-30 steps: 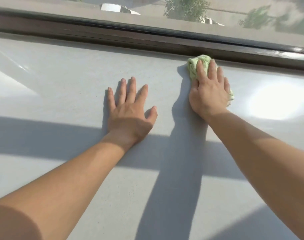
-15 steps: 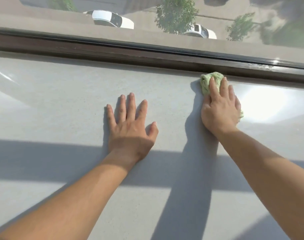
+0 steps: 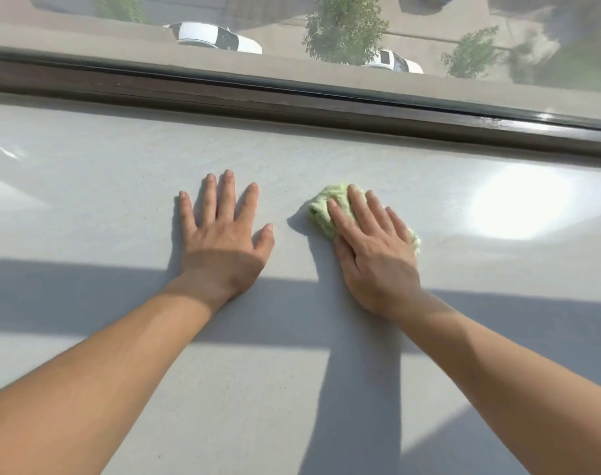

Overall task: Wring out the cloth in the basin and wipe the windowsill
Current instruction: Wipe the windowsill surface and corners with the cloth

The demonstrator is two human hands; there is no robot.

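the left hand lies flat on the windowsill, fingers spread and released, holding nothing. just beside it, the right hand presses the bunched green cloth flat under extended fingers, not clenched. risk: the cloth may slip from under the palm during a fast stroke. the window frame bounds the far edge; open sill extends to the right.
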